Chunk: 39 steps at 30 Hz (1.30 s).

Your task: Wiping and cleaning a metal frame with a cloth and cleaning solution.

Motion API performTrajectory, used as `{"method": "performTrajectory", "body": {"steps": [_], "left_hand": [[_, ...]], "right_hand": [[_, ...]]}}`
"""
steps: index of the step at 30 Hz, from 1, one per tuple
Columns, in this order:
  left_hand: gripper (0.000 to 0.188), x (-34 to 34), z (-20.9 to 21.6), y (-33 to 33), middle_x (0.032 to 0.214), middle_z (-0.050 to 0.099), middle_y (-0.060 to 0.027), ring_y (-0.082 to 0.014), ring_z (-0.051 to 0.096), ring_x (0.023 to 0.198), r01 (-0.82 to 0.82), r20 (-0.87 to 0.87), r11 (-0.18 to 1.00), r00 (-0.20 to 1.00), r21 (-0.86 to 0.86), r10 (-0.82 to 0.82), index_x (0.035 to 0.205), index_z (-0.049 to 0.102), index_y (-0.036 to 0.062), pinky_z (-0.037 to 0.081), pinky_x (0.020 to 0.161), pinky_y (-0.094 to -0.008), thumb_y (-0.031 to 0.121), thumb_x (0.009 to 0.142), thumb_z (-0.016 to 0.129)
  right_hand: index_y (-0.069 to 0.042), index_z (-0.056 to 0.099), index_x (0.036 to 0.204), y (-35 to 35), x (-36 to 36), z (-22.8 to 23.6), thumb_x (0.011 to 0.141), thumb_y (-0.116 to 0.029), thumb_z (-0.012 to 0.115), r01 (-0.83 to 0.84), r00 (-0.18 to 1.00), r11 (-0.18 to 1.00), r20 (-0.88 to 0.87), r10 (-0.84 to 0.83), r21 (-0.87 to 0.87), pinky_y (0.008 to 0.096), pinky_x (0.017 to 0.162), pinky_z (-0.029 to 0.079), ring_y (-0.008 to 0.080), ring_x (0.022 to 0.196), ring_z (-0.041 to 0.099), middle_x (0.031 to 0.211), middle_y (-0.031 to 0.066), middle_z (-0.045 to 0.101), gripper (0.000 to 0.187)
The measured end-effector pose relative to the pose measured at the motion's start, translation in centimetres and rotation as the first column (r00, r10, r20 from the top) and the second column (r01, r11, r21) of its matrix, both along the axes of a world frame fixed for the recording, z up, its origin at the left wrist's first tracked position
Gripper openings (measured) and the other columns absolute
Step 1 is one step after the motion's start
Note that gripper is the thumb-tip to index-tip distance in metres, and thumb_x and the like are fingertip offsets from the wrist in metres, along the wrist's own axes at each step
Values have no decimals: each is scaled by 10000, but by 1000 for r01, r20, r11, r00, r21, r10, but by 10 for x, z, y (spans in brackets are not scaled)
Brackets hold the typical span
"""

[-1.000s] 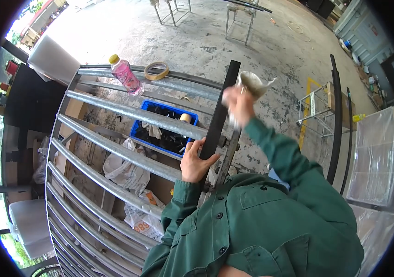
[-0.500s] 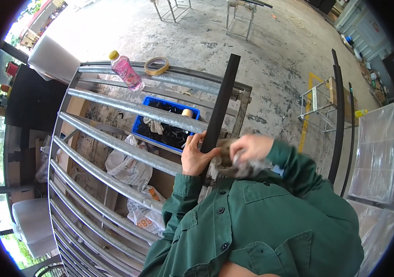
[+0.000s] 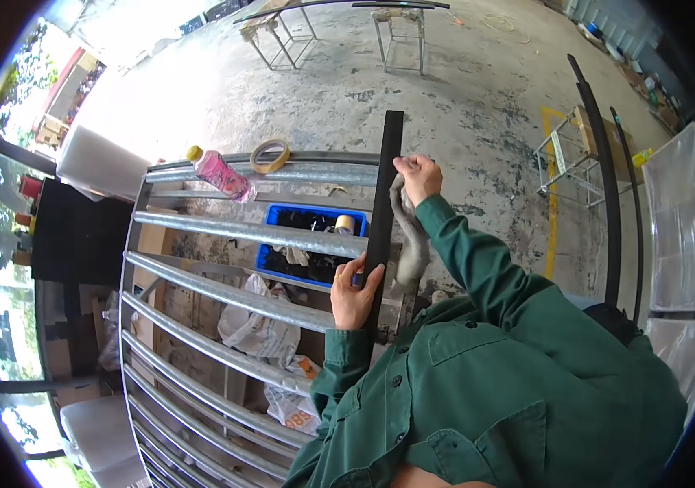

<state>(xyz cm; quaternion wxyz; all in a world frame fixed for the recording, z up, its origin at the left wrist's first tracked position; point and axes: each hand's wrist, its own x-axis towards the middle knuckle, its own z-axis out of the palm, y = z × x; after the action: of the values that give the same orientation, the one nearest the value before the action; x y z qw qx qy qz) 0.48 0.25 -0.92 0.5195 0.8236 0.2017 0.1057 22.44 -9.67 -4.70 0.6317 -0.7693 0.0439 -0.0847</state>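
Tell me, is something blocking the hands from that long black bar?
Nothing visible blocks the left hand: it is touching the long black bar. The right hand is at the bar's right edge, gripping a greyish cloth that hangs alongside; whether some cloth separates that hand from the bar, I cannot tell.

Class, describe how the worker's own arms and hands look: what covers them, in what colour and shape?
Both arms wear long, loose, creased dark green sleeves, matching the shirt with its dark round buttons. The sleeves reach the wrists, ending in plain green cuffs. The left hand and right hand wear no gloves.
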Motion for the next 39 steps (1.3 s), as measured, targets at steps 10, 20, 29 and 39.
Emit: {"method": "performTrajectory", "body": {"steps": [10,20,29,39], "left_hand": [[425,1,2,0,916,553,-86,-184,551,873,27,17,999,1000,-43,-27,1081,599,39,452,693,-290,273,744,710],[417,0,-3,2,941,556,-80,-171,553,872,22,16,996,1000,-87,-20,1081,598,31,455,706,-281,254,746,708],[407,2,0,0,933,552,-65,-168,554,862,22,-2,996,1000,-83,-23,1082,601,68,445,646,-273,266,740,701],[390,0,10,0,918,543,-75,-191,559,832,24,-10,998,1000,-51,-24,1084,592,64,445,648,-284,247,753,685]], "right_hand": [[-47,676,805,13,102,15,713,-246,672,204,976,968,104,-190,-145,356,662,492,276,714,634,733,124,654,219],[-44,660,817,8,116,2,711,-291,709,305,942,946,182,-283,-111,370,684,486,262,745,617,778,114,646,273],[-80,694,898,19,91,-3,751,-210,681,278,910,945,361,-202,-170,350,659,467,251,723,568,827,105,568,197],[-84,703,836,16,61,0,703,-211,703,242,911,932,393,-123,-270,334,666,476,240,706,605,733,99,642,184]]}}
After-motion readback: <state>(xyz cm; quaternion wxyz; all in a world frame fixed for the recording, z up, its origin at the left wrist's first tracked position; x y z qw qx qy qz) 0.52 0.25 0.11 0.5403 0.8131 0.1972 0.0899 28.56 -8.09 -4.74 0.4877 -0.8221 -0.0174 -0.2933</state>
